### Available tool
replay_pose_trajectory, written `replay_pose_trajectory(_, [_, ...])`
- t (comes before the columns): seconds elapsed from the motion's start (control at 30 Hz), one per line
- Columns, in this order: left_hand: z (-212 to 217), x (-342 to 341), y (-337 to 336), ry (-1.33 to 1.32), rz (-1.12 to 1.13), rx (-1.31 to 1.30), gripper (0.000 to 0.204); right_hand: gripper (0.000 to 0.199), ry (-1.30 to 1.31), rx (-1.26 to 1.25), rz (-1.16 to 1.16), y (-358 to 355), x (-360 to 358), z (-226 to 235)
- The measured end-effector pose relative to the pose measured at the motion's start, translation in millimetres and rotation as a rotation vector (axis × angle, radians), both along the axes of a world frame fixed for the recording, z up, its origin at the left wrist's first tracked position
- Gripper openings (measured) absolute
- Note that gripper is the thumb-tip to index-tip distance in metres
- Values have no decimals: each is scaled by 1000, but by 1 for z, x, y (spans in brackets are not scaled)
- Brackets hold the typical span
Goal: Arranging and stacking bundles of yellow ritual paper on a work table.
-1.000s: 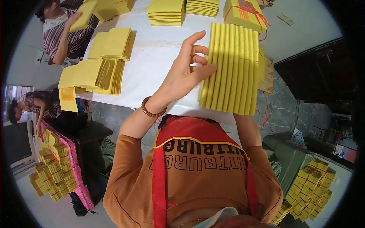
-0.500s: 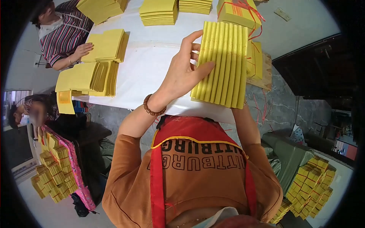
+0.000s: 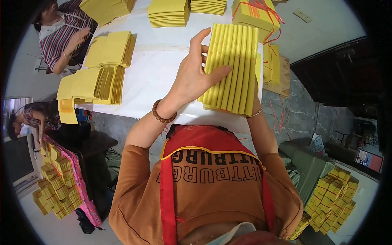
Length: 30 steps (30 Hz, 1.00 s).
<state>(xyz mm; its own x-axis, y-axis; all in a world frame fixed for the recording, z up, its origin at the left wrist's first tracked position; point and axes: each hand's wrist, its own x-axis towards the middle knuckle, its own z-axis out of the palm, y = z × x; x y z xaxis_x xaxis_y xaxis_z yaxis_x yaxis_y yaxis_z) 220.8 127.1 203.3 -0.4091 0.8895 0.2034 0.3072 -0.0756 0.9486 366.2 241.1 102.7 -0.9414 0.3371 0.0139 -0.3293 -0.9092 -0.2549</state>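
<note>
The step in hand looks to be steadying a yellow ridged bundle (image 3: 232, 77) between both hands, over the near edge of the white table (image 3: 151, 77). The left hand (image 3: 190, 76) has a part-open clasp on it, thumb across the ridges, fingers along the left edge, index finger stretched upward. The right hand (image 3: 257, 100) is mostly hidden behind the bundle's right side, so I cannot tell how its fingers close. Any next move seems to call for even pressure, lest the folds slip
</note>
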Motion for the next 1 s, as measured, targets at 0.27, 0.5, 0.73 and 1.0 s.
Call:
replay_pose_trajectory(0.27, [1, 4, -3, 49, 16, 0, 83, 54, -333, 153, -156, -8, -3, 13])
replay_pose_trajectory(0.5, [3, 3, -1, 42, 0, -31, 87, 55, -222, 106, -136, -3, -2, 0])
replay_pose_trajectory(0.73, [-7, 0, 4, -35, -37, -31, 87, 49, -144, 64, -70, 2, 3, 0])
replay_pose_trajectory(1.0, [-19, -9, 11, -308, -99, -12, 98, 47, -440, 444, -171, 18, -3, 34])
